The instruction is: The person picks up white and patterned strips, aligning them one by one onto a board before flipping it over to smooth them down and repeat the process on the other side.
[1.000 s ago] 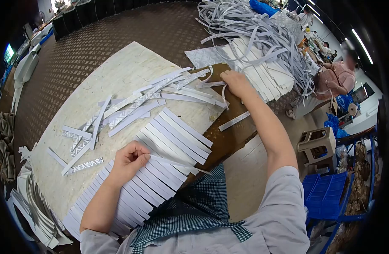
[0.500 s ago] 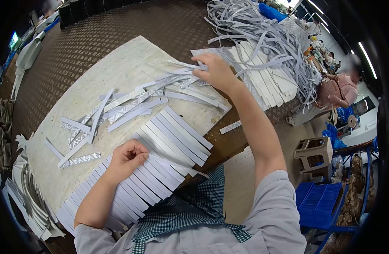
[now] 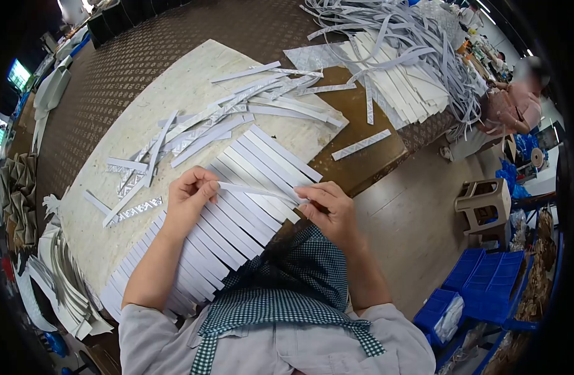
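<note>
A thin white strip stretches between my two hands, above a row of white strips laid side by side along the board's near edge. My left hand pinches its left end between thumb and fingers. At the other end, my right hand has its thumb and fingers closed on the strip. Beyond them, a loose heap of white and silver-patterned strips lies crisscrossed on the pale board.
Long tangled strips and a stack of flat white pieces lie at the far right. Single strips rest on the brown surface. A stool and blue crates stand to the right, with a person beyond.
My right hand has come back from the far strip heap and now grips the right end of the strip my left hand holds. More loose strips now lie on the brown surface.
</note>
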Tool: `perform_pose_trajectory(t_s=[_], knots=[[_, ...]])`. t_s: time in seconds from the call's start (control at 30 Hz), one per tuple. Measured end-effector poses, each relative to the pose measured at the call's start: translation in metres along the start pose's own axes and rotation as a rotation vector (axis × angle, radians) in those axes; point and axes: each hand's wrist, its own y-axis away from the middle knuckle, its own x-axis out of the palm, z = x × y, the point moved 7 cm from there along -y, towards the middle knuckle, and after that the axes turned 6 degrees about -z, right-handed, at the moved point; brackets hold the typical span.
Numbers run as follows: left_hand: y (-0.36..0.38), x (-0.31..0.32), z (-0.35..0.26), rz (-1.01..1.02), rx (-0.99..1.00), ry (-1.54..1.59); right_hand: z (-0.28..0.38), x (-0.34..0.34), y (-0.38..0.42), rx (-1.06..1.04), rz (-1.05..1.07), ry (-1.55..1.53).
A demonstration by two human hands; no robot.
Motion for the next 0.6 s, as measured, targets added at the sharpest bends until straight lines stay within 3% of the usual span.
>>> perform_pose_trajectory(t_s=[0.13,0.23,0.37,0.47,0.6], knots=[[-0.003,0.0,-0.013,-0.057,0.014,0.017,0.011,-0.004,0.014,0.106,-0.015,-0.147],[-0.001,0.001,-0.021,-0.102,-0.045,-0.028,0.014,-0.006,0.018,0.016,-0.048,-0.144],[-0.012,0.007,-0.026,-0.077,-0.079,-0.076,0.011,-0.008,0.017,0.081,-0.074,-0.148],[-0.041,0.025,-0.032,-0.019,-0.058,-0.142,0.003,-0.013,0.009,0.12,-0.155,-0.01],[-0.107,0.051,-0.031,0.013,0.06,-0.304,-0.025,-0.019,-0.01,0.222,-0.296,-0.072]])
